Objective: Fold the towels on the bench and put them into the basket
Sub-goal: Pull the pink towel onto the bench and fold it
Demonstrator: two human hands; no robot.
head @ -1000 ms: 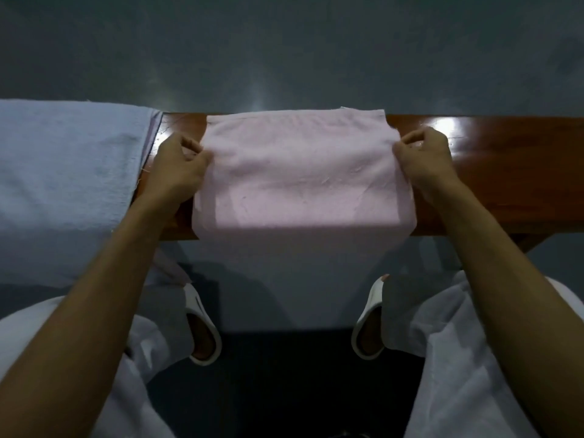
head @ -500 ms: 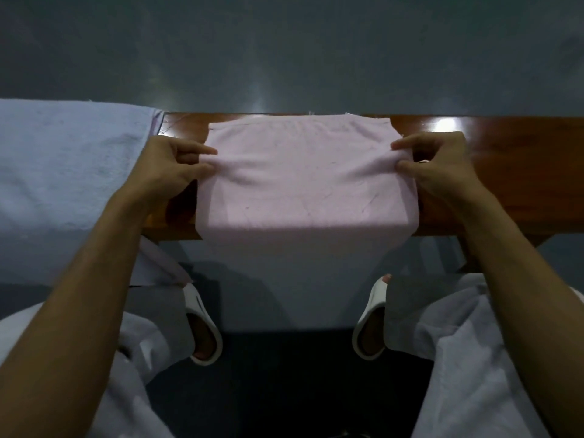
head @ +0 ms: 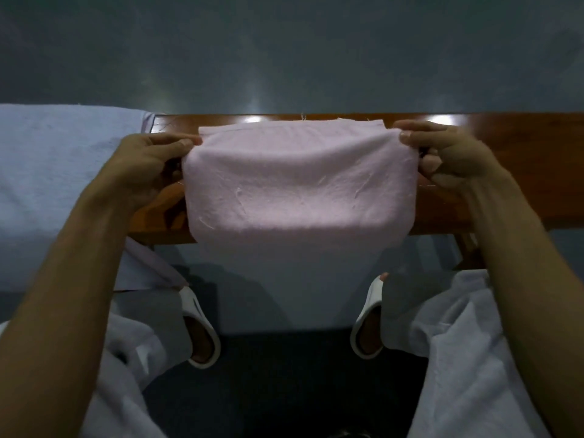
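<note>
A pink towel lies across the brown wooden bench, with its lower part hanging over the near edge toward the floor. My left hand pinches the towel's left side and my right hand pinches its right side. Between the hands a fold of the towel is lifted and sags slightly in the middle, close to the far edge of the towel. No basket is in view.
A light blue towel covers the left end of the bench and drapes down. Under the bench are my feet in white slippers and my white trousers. Grey floor lies beyond the bench.
Both hands have lifted the towel's sides and carried a fold toward the far edge of the bench; the flat cloth now bulges up between them.
</note>
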